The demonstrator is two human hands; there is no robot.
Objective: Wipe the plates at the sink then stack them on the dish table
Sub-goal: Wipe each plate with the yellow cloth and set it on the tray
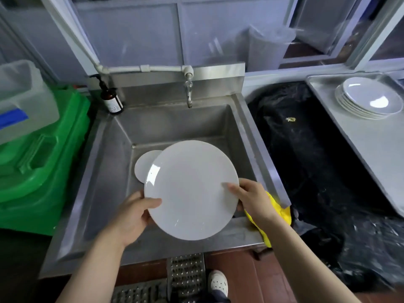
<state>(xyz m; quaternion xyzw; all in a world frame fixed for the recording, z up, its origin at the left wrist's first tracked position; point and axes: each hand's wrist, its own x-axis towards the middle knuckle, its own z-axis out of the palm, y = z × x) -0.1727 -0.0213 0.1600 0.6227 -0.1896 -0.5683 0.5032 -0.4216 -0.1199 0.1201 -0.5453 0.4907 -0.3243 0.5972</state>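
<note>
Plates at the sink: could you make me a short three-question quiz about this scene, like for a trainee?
1. True or false: both hands hold the big white plate.
2. Where is the yellow cloth? A) on the tap B) under the right hand C) on the green bin
3. Where do the stacked plates sit?

Key: 1 true, the left hand grips its other edge. 2 B. 3 On the dish table, right of the sink.

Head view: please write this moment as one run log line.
left hand: grips round white plate | right hand: grips plate, yellow cloth beneath | over steel sink
</note>
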